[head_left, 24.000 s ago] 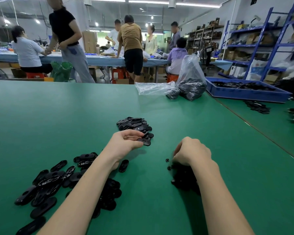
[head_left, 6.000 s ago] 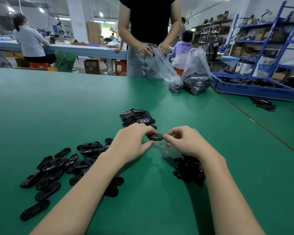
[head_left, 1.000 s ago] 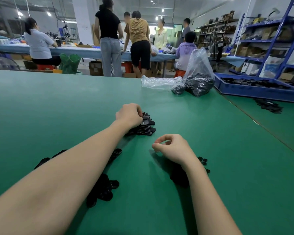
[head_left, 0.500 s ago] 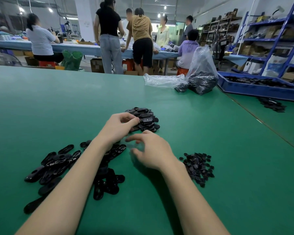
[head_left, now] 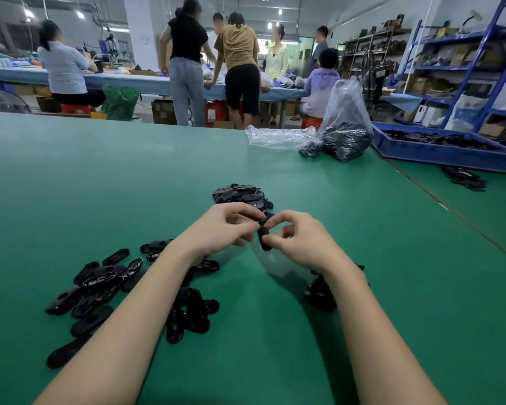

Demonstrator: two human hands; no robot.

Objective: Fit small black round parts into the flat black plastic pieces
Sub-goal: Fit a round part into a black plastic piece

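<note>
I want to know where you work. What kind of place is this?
Probably a small factory assembly workshop: heaps of flat black plastic pieces on a long green worktable, blue metal storage shelves, and clear plastic bags of black parts.

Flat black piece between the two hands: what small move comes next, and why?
Probably press the small round part into the flat black piece. The right hand pinches that piece above the green table, and the left hand has its fingers curled right at its top end. Whether a round part is already seated cannot be seen.
</note>
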